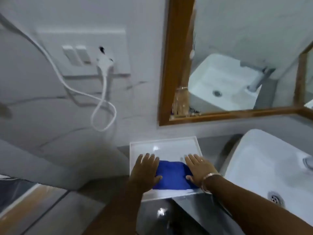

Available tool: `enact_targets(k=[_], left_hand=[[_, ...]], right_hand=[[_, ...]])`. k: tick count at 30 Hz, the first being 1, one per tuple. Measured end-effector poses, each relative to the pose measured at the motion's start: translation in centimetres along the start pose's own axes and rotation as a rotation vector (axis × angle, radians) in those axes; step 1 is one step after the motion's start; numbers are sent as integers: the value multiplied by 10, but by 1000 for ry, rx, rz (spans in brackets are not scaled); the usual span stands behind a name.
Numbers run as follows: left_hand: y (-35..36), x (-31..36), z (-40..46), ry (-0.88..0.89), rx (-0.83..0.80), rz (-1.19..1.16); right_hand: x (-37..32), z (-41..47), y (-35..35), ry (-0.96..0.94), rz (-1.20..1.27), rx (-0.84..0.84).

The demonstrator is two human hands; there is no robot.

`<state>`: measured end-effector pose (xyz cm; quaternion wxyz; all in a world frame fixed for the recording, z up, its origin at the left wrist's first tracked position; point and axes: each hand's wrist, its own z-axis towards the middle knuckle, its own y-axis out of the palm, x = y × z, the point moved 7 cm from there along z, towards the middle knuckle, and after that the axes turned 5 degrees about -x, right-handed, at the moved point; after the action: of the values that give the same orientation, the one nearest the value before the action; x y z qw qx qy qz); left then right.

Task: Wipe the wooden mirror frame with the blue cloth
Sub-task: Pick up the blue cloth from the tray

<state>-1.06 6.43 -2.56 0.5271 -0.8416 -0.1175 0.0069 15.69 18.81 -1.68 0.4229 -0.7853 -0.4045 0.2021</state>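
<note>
A folded blue cloth (172,175) lies in a white tray (162,145) on the counter. My left hand (145,170) rests flat on the cloth's left edge, fingers spread. My right hand (199,168), with a bracelet at the wrist, lies flat on the cloth's right edge. Neither hand grips the cloth. The wooden mirror frame (174,65) hangs on the wall above and to the right of the tray, its left and bottom rails in view.
A white sink (264,167) with a drain sits right of the tray. A white switch plate (84,51) with a plugged-in white cable (101,106) is on the marbled wall at left. The counter's front edge falls off below the tray.
</note>
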Motion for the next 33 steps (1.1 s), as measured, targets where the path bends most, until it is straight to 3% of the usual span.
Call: enact_targets(k=[5, 10, 17, 24, 33], left_hand=[[20, 28, 52, 76, -93, -79], [25, 30, 65, 52, -96, -55], [10, 22, 65, 83, -260, -202], [-122, 10, 27, 165, -125, -105], [-362, 31, -80, 285, 341, 124]], right_hand=[[-7, 42, 24, -17, 154, -75], [-13, 54, 26, 26, 175, -72], [-12, 48, 17, 9, 309, -123], [-17, -1, -109, 23, 256, 130], [-7, -133, -352, 84, -29, 537]])
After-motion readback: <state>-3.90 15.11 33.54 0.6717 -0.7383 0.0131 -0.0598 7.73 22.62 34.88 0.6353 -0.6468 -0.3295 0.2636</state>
